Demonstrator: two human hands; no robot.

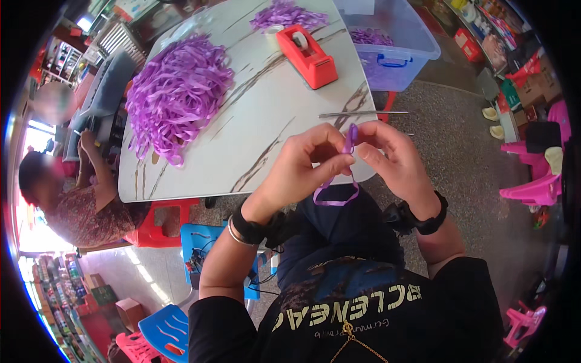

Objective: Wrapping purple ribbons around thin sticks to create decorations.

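A thin purple ribbon loop [336, 202] hangs from between my hands, just off the table's near edge. My left hand [305, 163] pinches the ribbon between thumb and forefinger. With fingers bent, my right hand [396, 154] meets the folded upper end of the same ribbon at its fingertips. Just beyond my fingers a thin metal rod [390, 112] juts out past the right edge of the table. A large heap of purple ribbon loops [175, 91] lies on the left of the marbled white table [266, 121].
A red tape dispenser [308, 60] and a smaller ribbon pile [287, 15] are farther back on the table. A clear plastic bin [399, 57] with purple ribbons stands at its right. Another person [78, 199] sits at the left, near a red stool [163, 224]. A blue chair [200, 242] stands by my left arm.
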